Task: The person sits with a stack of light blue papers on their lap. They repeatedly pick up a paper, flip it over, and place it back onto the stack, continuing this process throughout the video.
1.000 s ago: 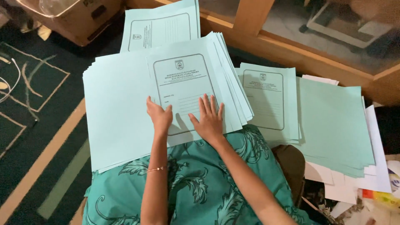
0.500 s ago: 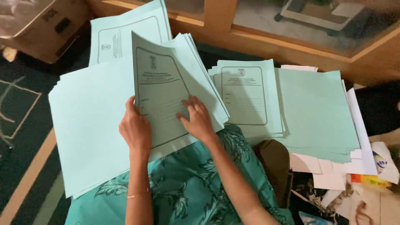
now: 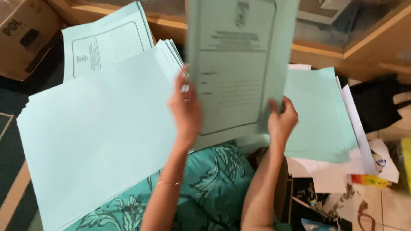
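Both my hands hold up one pale green printed folder cover (image 3: 239, 64) in front of me. My left hand (image 3: 185, 109) grips its left edge and my right hand (image 3: 281, 119) grips its lower right edge. The sheet stands nearly upright and hides what lies behind it. Under it to the left, a thick stack of blank pale green sheets (image 3: 94, 132) rests on my lap, which is covered in teal leaf-patterned cloth (image 3: 209, 188). A thin bracelet circles my left wrist.
Another printed green cover (image 3: 105, 45) lies at the back left, and a further green pile (image 3: 317, 115) lies at the right over white papers (image 3: 355, 128). A cardboard box (image 3: 23, 34) sits top left. A wooden glass-fronted cabinet (image 3: 364, 38) runs along the back. Dark cloth (image 3: 379, 102) lies at the right.
The top printed cover has been lifted off the lap stack and raised upright and to the right, with both hands gripping its edges. The view has shifted closer.
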